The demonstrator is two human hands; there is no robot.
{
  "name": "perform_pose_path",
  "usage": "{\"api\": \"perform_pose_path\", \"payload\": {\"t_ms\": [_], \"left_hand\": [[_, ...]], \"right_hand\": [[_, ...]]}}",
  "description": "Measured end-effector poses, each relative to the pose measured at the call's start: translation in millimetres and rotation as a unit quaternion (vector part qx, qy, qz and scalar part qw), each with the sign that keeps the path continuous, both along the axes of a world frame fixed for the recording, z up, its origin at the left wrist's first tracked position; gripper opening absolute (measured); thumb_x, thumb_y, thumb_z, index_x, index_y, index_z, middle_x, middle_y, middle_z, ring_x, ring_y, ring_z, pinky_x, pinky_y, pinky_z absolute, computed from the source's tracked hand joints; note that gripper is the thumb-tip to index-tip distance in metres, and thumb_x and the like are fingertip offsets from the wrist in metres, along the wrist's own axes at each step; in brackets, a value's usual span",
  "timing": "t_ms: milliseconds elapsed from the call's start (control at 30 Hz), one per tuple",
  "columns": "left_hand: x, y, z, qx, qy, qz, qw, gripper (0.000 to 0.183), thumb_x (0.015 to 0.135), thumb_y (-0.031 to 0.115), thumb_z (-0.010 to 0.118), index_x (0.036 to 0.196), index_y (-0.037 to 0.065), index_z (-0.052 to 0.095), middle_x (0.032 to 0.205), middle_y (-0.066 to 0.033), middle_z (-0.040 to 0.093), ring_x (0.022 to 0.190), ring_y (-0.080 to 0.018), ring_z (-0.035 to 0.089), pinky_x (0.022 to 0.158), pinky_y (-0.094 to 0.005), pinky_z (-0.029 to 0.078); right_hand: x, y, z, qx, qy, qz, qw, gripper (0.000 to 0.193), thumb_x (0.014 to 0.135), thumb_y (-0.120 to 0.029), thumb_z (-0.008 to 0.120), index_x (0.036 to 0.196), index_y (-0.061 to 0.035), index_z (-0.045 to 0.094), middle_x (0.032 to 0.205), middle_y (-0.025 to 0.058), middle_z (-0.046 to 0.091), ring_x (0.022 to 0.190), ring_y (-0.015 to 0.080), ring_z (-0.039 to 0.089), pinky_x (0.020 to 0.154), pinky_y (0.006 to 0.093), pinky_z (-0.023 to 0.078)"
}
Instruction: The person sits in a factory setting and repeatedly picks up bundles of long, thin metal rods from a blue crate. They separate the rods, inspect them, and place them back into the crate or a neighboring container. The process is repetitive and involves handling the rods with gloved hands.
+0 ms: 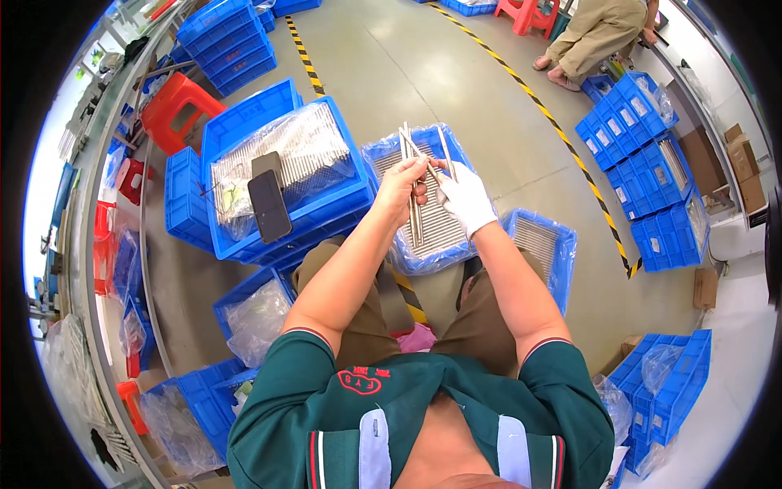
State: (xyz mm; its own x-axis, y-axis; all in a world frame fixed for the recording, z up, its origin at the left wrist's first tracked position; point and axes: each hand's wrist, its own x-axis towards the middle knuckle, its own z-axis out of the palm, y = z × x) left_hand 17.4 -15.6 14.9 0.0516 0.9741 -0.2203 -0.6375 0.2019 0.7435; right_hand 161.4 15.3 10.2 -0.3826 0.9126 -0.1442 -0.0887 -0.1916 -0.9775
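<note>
1. One red stool (163, 110) stands just beside a big blue box (314, 218). Clear plastic (244, 169) covers the thin rods inside, maybe to keep dust off.
2. A dark phone (270, 208) lies on top of the plastic, perhaps so it is easy to reach.
3. The bare left hand (405, 189) is curled around a few shiny metal rods (415, 222). It seems to squeeze them together so none slips away.
4. Those metal rods are up over the middle blue tray (444, 259). More rods lie side by side in it, which likely stops them from rolling. Its plastic lining may stop scratches.
5. The right hand (467, 200) wears a white glove, maybe to keep finger marks off. Its fingers are bent around at least one rod; how many, one cannot tell.
6. A smaller blue tray (568, 253) of rods sits near the right knee, probably to be close by.
7. Far right, blue boxes (627, 122) are piled up, perhaps to save floor room.
</note>
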Motion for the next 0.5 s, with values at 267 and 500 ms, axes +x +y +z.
{"api": "perform_pose_path", "payload": {"t_ms": [267,500], "left_hand": [[13,-8,-4,-0.019,0.094,0.009,0.995,0.02,0.092,0.025,0.055,0.086,0.006,0.059,0.065,0.0063,0.044,0.051,-0.0043,0.034,0.045,-0.0199,0.029],[10,-11,-8,-0.026,0.142,-0.082,0.986,0.022,0.093,0.025,0.052,0.082,0.006,0.057,0.062,0.0035,0.043,0.052,-0.0062,0.037,0.045,-0.0209,0.032]], "right_hand": [[4,-2,15,-0.068,-0.036,0.045,0.996,0.023,0.092,-0.019,0.053,0.107,-0.0022,0.058,0.072,0.0036,0.06,0.048,0.0101,0.048,0.043,0.0252,0.039],[17,30,20,-0.041,-0.103,0.026,0.994,0.027,0.091,-0.03,0.056,0.085,-0.0041,0.063,0.066,0.003,0.057,0.048,0.0126,0.044,0.044,0.0282,0.037]]}}
